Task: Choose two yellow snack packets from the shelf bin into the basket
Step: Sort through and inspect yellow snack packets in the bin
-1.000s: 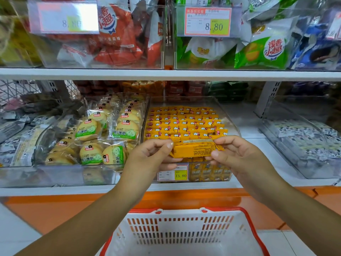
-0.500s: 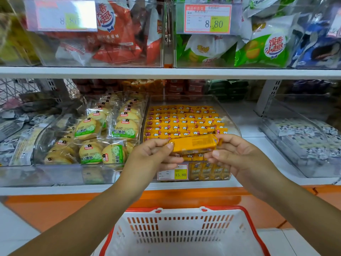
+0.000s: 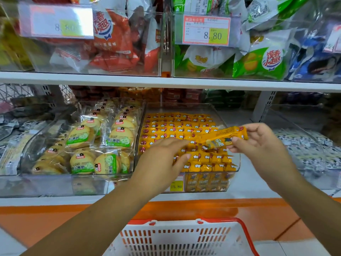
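Yellow snack packets [image 3: 177,126], small foil-wrapped pieces, lie in tight rows in the clear plastic shelf bin [image 3: 180,104] at the centre of the lower shelf.

1. Left: a neighbouring clear bin of round biscuits in transparent wrappers with green labels [image 3: 83,143] stands just beside the yellow-packet bin. It plays no part in the task.
2. Left hand [image 3: 162,159]: it is held palm down over the front rows of the yellow bin with fingers extended and relaxed. It grips nothing. Whether the fingertips touch the packets cannot be told.
3. Centre right: one long yellow snack packet [image 3: 223,137] is held clear above the rows, tilted with its right end higher. Whether a second packet lies behind it cannot be told.
4. Right hand [image 3: 258,145]: thumb and fingers pinch the right end of the lifted packet.
5. Below: the white plastic basket with red rim [image 3: 184,237] sits under the shelf edge. The part of its interior in view holds no packet.

Step in hand: the first packet is selected and out of the bin, but not yet deposited. The left hand appears positioned to select the second.

Next move: the left hand needs to close thumb and fingers on a single packet in the front rows without dragging its neighbours. Both packets then have to be lowered past the shelf edge and released inside the basket.
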Demonstrator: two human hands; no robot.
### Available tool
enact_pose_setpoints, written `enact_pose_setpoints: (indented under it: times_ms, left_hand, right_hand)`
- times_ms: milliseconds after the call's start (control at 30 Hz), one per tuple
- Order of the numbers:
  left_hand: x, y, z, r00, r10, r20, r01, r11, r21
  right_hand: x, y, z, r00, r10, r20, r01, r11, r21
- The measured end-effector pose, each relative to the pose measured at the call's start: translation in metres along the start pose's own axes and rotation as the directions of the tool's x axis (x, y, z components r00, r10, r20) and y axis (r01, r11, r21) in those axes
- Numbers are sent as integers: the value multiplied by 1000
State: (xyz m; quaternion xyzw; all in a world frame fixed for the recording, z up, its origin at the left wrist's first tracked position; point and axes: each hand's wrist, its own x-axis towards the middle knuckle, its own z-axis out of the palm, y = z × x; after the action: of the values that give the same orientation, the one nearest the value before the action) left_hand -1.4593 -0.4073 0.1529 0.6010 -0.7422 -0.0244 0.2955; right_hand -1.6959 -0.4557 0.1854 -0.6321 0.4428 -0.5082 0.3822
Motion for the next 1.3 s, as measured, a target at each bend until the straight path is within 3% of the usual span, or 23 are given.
enact_pose_setpoints:
  times_ms: [100,233,467,600,800,900,1000,1100,1167,1233,1300]
  left_hand:
    - [21,3,7,984,59,167,-81,988,131]
    - [35,-2,22,949,68,309,-138,968,211]
    - [32,-10,31,962,66,264,-118,975,189]
    - [32,-11,33,966,66,251,-115,976,184]
    - [33,-11,36,967,67,245,-111,979,169]
    - [34,-12,36,967,63,248,-106,981,162]
    - [34,-12,37,966,63,251,-104,983,152]
    - [34,-13,38,965,67,255,-109,982,154]
    - [34,-12,36,966,61,252,-98,986,136]
    - [33,-10,32,977,30,213,-47,996,72]
    - [32,-6,25,989,-41,139,48,998,-46]
  right_hand:
    - [17,-1,-7,996,-90,-9,84,963,-257]
    - [47,-11,-6,975,-121,186,211,761,-613]
    - [94,-10,15,845,123,521,401,498,-769]
    - [104,3,31,771,255,583,485,358,-798]
    - [107,5,44,818,151,555,414,514,-751]
    - [105,11,54,802,202,562,439,439,-784]
    - [101,12,55,849,119,515,428,415,-803]
    - [91,7,48,900,43,433,343,544,-766]
    - [81,3,43,914,-7,405,336,570,-750]
    - [67,3,37,930,-110,351,349,570,-744]
    - [50,1,30,952,-208,223,304,686,-661]
